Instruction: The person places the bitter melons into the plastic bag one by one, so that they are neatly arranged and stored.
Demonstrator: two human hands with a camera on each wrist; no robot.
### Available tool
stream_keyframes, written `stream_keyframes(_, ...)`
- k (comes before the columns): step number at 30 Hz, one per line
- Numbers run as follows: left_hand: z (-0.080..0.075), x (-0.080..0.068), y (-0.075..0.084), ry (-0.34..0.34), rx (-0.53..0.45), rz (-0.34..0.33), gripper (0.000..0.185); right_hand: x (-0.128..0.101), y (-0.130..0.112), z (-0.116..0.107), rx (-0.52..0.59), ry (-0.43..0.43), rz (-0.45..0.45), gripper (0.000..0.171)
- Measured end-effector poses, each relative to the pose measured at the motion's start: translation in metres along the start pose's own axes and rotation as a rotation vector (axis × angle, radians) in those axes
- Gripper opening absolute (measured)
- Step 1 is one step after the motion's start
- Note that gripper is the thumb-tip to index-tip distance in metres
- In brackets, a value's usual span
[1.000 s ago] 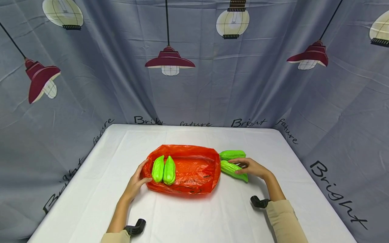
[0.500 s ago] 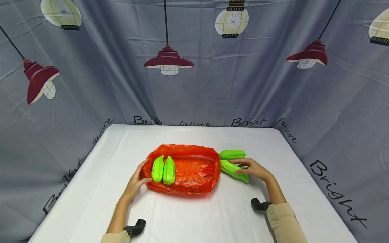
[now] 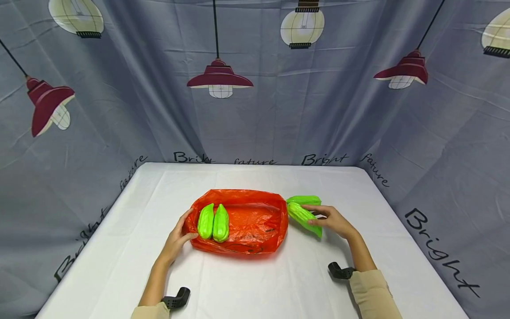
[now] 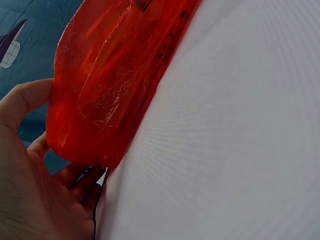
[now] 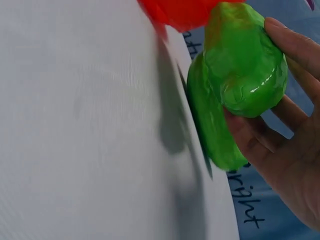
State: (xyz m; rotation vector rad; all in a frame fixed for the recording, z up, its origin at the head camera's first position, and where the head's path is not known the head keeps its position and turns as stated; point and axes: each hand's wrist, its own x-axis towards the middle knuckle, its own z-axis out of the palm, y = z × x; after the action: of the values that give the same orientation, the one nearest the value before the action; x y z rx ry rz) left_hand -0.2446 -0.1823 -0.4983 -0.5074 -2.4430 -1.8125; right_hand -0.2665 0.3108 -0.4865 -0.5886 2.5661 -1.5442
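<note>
In the head view, a red plastic bag [image 3: 256,221] lies with its wide mouth facing up. Two ridged green bitter gourds, one [image 3: 205,221] beside the other [image 3: 221,223], rest in its left part. My left hand [image 3: 174,241] holds the bag's left end between thumb and fingers; some fingertips are hidden by the red film [image 4: 100,100]. To the right of the bag, my right hand [image 3: 334,220] grips another bitter gourd [image 3: 299,214] between thumb and fingers. The right wrist view shows this gourd [image 5: 245,65] raised off the table, its shadow below.
Behind the gripped one, a further bitter gourd [image 3: 308,200] lies on the white-covered table [image 3: 255,288], near the bag's right edge. Grey curtains [image 3: 255,124] printed with lamps surround the table's back and sides. Each wrist wears a black camera mount, the left one [image 3: 177,299] and the right one [image 3: 340,271].
My right hand has lifted the front bitter gourd slightly and shifted it a little up and left; it overlaps the rear one more. The left hand and bag stay put.
</note>
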Motion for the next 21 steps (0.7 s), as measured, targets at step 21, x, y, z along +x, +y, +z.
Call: stream_keyframes(21, -0.002, 0.006, -0.022, -0.009, 0.01, 0.002, 0.071, 0.006, -0.046, 0.012, 0.042, 0.094, -0.105, 0.05)
